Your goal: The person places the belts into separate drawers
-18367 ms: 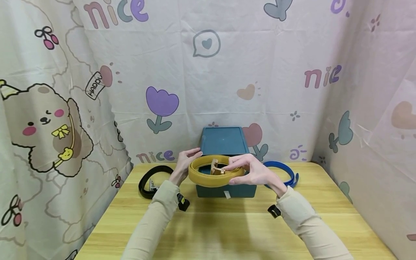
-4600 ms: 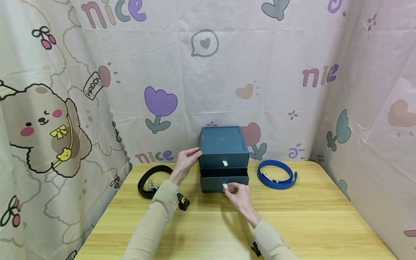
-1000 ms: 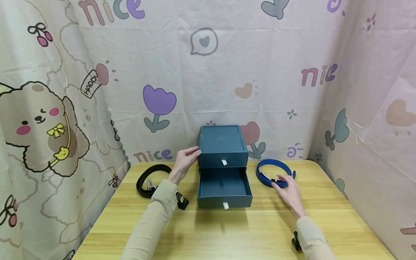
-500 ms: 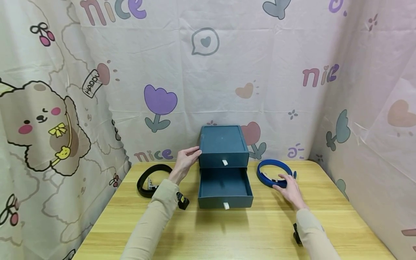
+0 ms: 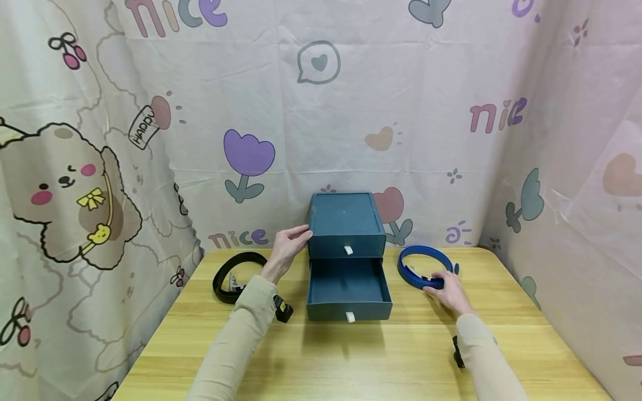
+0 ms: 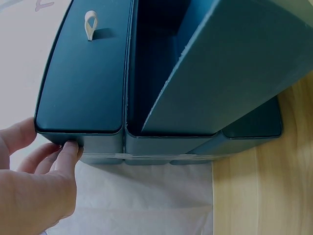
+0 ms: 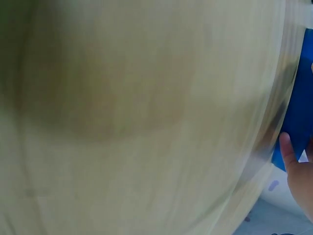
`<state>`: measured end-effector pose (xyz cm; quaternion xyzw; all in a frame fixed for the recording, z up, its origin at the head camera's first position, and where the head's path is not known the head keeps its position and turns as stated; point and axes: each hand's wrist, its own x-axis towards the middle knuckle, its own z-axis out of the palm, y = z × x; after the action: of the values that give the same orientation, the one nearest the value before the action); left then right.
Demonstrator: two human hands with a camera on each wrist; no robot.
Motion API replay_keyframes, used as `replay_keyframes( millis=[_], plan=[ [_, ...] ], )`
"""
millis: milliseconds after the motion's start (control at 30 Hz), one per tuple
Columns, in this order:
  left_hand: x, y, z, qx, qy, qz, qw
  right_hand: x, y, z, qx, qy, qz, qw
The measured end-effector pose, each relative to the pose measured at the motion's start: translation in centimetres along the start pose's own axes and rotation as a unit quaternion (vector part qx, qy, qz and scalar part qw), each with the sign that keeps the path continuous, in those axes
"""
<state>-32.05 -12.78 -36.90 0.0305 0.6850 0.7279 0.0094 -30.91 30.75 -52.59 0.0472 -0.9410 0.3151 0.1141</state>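
Left hand (image 5: pixel 287 250) gripping upper left corner of cabinet (image 5: pixel 346 214), thumb on top edge, fingers against side. Right hand (image 5: pixel 448 291) pinching near edge of coiled blue belt (image 5: pixel 409 276), finger gap narrow; belt on table (image 5: pixel 346 367), right of cabinet. Top drawer (image 5: pixel 328 245) closed, contents hidden. Second drawer (image 5: pixel 326 311) pulled well out, inside floor visible. Coiled black belt (image 5: pixel 219 285), silver buckle (image 5: pixel 233 283), left of cabinet.
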Motion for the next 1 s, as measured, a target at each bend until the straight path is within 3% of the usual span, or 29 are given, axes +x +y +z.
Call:
replay_keyframes(
  millis=[367, 667, 1000],
  plan=[
    [-0.07, 0.11, 0.2, 0.002, -0.007, 0.0, 1.0, -0.08, 0.53, -0.19, 0.001, 0.007, 0.011, 0.9999],
    [-0.01, 0.16, 0.19, 0.002, -0.002, 0.001, 1.0, -0.07, 0.5, -0.63, -0.009, 0.005, -0.032, 0.9994],
    [-0.1, 0.13, 0.02, 0.006, 0.001, 0.001, 1.0, -0.52, 0.78, -0.71, -0.007, 0.007, -0.034, 0.9994]
  ],
)
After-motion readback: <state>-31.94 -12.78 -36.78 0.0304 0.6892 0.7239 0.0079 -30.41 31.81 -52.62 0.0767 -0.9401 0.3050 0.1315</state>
